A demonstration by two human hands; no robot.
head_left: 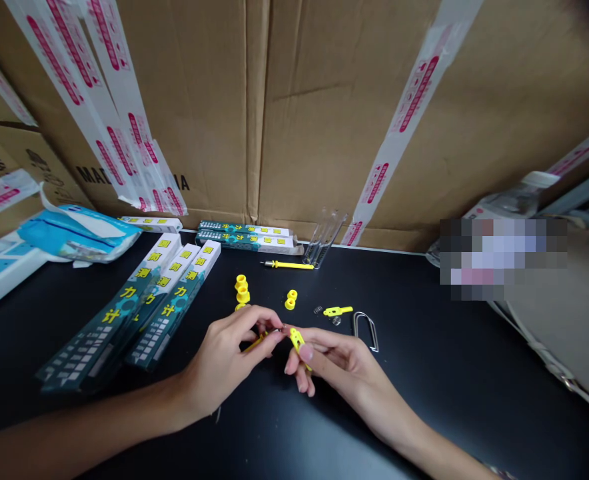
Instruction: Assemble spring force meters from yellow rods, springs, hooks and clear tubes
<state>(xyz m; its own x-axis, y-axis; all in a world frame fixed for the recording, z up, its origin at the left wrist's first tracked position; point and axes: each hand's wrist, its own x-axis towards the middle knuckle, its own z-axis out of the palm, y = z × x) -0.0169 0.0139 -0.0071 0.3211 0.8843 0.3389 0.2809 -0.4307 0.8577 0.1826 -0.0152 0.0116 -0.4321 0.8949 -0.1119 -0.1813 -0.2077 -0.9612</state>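
My left hand (229,357) pinches a thin yellow rod (255,343) at the middle of the black table (424,373). My right hand (332,360) meets it fingertip to fingertip and pinches a small yellow plastic piece (297,341). Just beyond the hands lie loose parts: stacked yellow caps (242,291), a yellow ring piece (290,300), a small spring (318,309), a yellow hook piece (338,311) and a metal wire loop (366,329). Another yellow rod with a dark tip (288,265) lies farther back beside clear tubes (326,237).
Several long teal and white boxes (139,307) fan out at the left, with more boxes (247,237) along the back. A blue and white plastic bag (77,233) sits at far left. Taped cardboard cartons (284,113) wall the back. A blurred patch (502,257) covers the right.
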